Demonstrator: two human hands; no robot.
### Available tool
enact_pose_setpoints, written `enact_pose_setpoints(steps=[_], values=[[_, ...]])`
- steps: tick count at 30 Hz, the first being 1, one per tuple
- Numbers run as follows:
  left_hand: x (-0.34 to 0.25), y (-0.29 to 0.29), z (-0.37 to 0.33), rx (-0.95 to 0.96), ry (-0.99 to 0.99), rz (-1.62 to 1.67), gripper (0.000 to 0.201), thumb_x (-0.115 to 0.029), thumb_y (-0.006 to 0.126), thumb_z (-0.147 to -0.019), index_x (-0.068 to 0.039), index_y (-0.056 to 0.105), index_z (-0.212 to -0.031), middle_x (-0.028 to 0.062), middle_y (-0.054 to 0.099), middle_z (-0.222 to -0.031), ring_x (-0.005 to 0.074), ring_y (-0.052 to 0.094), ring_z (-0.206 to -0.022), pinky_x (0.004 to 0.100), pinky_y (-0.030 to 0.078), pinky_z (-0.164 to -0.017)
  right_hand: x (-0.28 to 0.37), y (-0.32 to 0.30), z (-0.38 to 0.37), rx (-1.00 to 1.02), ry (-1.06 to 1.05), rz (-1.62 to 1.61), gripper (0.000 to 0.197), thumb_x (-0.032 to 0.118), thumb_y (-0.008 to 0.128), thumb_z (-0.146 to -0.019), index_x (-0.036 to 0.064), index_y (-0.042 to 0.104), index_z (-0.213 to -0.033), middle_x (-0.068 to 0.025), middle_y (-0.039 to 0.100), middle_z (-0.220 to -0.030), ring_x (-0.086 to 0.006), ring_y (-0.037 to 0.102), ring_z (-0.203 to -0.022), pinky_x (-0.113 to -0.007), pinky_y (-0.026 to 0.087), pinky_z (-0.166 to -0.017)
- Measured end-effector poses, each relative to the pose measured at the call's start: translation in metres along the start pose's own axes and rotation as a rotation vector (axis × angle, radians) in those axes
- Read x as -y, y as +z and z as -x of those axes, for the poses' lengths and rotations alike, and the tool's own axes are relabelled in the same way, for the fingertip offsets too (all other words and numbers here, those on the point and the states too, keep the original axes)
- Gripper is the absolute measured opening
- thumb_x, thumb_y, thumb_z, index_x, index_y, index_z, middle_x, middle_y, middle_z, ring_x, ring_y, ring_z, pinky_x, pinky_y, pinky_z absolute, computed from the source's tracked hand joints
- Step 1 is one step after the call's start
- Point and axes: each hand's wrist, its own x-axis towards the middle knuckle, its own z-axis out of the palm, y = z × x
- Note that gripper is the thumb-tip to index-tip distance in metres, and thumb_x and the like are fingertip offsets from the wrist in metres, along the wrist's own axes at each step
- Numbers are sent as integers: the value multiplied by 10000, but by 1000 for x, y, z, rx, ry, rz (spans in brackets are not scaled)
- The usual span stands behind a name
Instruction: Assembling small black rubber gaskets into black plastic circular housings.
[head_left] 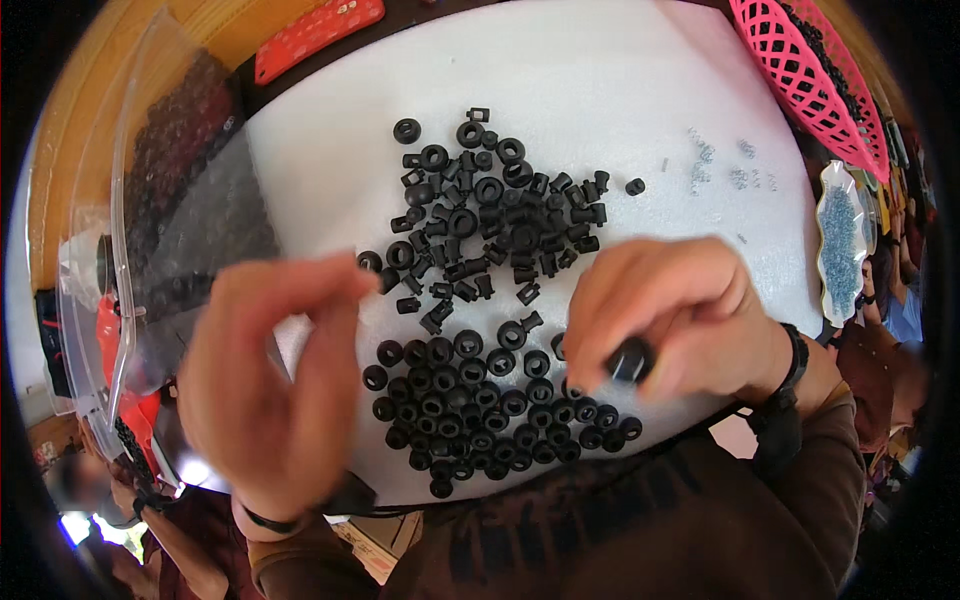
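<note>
My right hand [672, 310] is closed around a small rounded black plastic piece [631, 360], which looks like a cord lock part, over the right side of the white sheet [560, 55]. My left hand [275, 375], smeared by motion, has its thumb and index finger pinched together; what sits between the tips I cannot make out. Between the hands lies a loose pile of black plunger pieces mixed with rings [520, 215]. Nearer me, a cluster of black round pieces with holes [470, 400] is spread out.
Tiny silvery pieces, perhaps springs [702, 165], lie at the right of the sheet. Beside it stand a scalloped dish of pale blue-grey bits [842, 250] and a pink lattice basket [770, 45]. A clear plastic bin of dark pieces [185, 140] stands left; a red case [320, 38] lies behind. Other people sit nearby.
</note>
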Motion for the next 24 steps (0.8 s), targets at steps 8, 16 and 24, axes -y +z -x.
enact_pose_setpoints(steps=[8,16,24], values=[[19,-17,-20,547,157,-389,127,-15,664,-707,-55,622,-820,63,563,-759,263,538,-742,344,394,-683,-5,-7,-9,-323,-137,74,345,332,610,-885,51,552,-1076,-108,551,-818,-241,566,-749,-387,487,-686],[20,2,-12,517,260,-641,196,-71,688,-685,-72,607,-863,82,538,-795,302,507,-785,379,401,-717,3,3,-7,-312,-8,-9,312,262,623,-877,-8,594,-1033,-134,626,-819,-222,623,-758,-354,514,-728],[-5,-7,-12,420,23,-94,222,64,659,-692,-26,609,-889,74,629,-842,186,607,-707,285,487,-640,-1,3,-2,-175,-16,-204,237,3,636,-853,-6,612,-1088,-65,649,-1000,-105,607,-920,-240,495,-815]])
